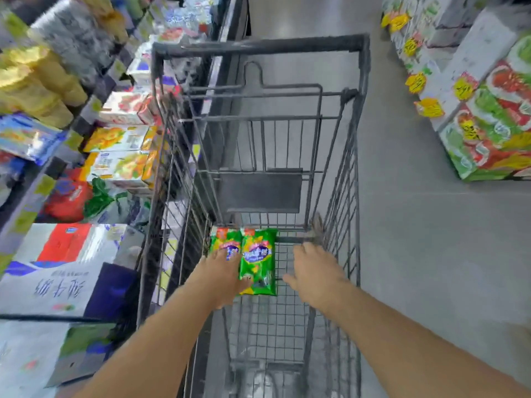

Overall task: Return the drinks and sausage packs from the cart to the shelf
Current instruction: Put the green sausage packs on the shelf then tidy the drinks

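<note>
Reaching into the cart, the left hand is pressing on two green sausage packs while the right hand is hovering spread and empty; closing and lifting toward the shelf likely comes next.

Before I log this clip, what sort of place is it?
Most likely a supermarket aisle: a wire cart holding green packs, shelves of boxed goods on the left, and yellow price tags on stacked cartons at right.

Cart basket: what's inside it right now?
Two green printed packs lie side by side on the grey wire cart floor. The left hand covers part of the left pack; the right hand hovers open beside them. No drinks are visible.
</note>
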### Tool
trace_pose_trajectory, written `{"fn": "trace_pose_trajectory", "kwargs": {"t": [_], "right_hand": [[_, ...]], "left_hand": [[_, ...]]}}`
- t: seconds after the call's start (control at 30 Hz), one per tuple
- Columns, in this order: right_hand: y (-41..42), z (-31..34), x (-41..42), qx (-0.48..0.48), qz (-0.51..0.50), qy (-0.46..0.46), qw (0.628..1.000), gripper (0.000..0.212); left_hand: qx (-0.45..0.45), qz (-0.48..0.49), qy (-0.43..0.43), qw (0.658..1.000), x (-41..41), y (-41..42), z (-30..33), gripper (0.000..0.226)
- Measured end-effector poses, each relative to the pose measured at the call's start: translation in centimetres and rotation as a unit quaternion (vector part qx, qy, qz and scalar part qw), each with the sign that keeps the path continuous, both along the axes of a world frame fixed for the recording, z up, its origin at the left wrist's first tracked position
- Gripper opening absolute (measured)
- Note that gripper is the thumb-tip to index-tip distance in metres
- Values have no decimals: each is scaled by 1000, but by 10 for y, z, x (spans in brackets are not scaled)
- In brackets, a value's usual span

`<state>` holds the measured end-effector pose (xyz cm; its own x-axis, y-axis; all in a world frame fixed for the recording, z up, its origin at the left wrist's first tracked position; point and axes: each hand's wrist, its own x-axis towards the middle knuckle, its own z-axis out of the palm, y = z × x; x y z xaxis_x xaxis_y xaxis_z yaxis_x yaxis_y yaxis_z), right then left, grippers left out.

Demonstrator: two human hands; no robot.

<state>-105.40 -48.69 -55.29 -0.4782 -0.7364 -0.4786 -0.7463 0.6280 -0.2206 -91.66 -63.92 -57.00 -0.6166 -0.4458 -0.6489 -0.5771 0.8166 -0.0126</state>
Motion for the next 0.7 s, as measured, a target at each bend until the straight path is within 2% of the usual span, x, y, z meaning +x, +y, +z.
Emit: {"fn": "trace_pose_trajectory", "kwargs": {"t": [0.17,0.3,0.37,0.5,0.7], "right_hand": [[-37,-80,2,28,-9,-10,1000,47],[-57,-139,12,35,-73,-20,997,51],[-64,-167,15,20,-112,-44,993,49],[-73,-209,17,6,-203,-115,972,55],[-98,-240,21,-37,-313,-181,931,66]], "left_hand": [[-9,2,-37,999,-2,-32,-77,77],[2,48,-29,998,-5,-42,-127,71],[12,90,-26,995,-8,-46,-148,74],[-2,152,-27,988,-13,-50,-180,86],[-31,235,5,972,-25,-48,-198,89]]}}
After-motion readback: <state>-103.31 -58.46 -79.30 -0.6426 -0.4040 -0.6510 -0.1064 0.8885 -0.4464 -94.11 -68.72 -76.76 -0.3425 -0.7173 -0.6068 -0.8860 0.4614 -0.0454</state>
